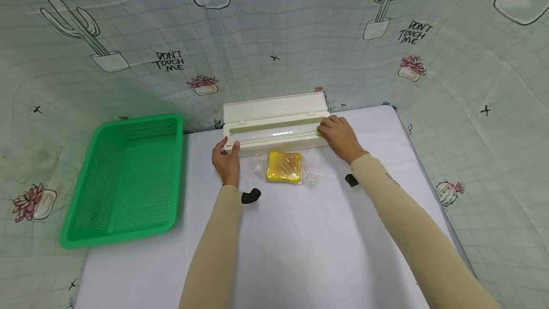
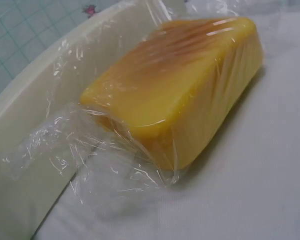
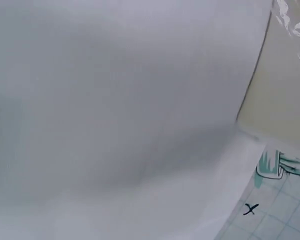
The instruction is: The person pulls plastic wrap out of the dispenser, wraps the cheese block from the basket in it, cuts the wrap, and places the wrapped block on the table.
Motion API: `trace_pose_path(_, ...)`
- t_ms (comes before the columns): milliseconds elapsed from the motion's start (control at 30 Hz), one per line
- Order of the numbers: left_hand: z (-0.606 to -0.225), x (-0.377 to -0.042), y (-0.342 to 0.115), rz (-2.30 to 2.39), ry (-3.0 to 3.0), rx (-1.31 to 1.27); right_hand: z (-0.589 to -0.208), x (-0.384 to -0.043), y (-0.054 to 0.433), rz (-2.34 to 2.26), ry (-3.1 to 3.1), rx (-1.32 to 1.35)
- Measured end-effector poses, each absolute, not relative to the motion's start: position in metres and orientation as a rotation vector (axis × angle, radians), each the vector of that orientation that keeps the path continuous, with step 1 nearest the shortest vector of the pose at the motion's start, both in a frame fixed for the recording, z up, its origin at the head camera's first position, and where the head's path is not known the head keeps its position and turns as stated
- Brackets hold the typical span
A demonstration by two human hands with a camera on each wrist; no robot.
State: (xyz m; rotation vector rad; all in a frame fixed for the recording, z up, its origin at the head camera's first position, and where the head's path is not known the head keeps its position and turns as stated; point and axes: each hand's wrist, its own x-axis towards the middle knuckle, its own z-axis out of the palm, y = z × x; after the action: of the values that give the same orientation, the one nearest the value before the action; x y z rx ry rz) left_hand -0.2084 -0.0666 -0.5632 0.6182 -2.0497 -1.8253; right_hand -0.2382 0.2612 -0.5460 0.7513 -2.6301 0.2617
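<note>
And there's the white box [image 1: 257, 149] on the counter [image 1: 291, 252], lid up, a shiny roll [image 1: 279, 133] inside! Left hand [image 1: 227, 163] grips the box's left end; right hand [image 1: 340, 137] grips its right. Looks like a steadying step, and the next move calls for even control. Wrapped yellow block [image 1: 284, 167] just in front of the box; green basket [image 1: 133, 180] to its left.

Crinkled, glossy clear plastic film [image 2: 115, 170] clings to a smooth yellow-and-brown square block [image 2: 190, 85]; the long off-white lidded box [image 1: 280, 148] looks like smooth plastic, the green rectangular basket [image 1: 141, 180] like perforated plastic. Matt white cloth [image 1: 300, 242] covers the worktop [image 1: 137, 271].
</note>
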Motion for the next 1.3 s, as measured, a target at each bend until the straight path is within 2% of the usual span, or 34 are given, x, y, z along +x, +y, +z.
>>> trace_pose_path(133, -0.563, -0.204, -0.075, -1.843, -2.047, 0.623, -0.547, -0.242, 0.266, 0.259, -2.623, 0.822)
trace_pose_path(1300, -0.565, -0.208, -0.077, -1.824, -2.101, 0.573, -0.547, -0.235, 0.299, 0.347, -2.541, 0.742)
